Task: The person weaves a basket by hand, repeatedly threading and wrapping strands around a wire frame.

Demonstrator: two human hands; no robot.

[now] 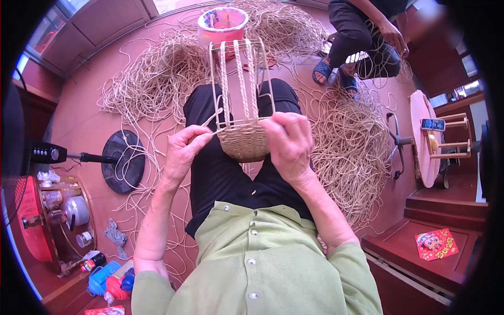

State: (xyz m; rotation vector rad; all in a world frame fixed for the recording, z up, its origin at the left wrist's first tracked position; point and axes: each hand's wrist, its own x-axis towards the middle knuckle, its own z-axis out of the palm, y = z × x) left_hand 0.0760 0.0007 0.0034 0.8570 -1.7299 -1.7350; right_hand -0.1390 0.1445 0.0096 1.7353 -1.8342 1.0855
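Observation:
A partly woven basket (244, 143) rests between my thighs. Its lower part is tightly woven tan cord, and above it rises an open wire frame (212, 79) with several twisted cord strands running up it. My left hand (184, 150), at the basket's left side, pinches a thin cord (211, 118) between thumb and fingers, close to the upper edge of the weave. My right hand (290, 144) is closed on the right side of the basket at the same edge; its fingertips are partly hidden.
Heaps of loose cord (346, 157) cover the floor on both sides. A lined pink bucket (223, 29) stands ahead, with red-handled scissors (268, 63) near it. Another person's hand (392, 37) hangs at upper right. A round black stand base (124, 160) lies left.

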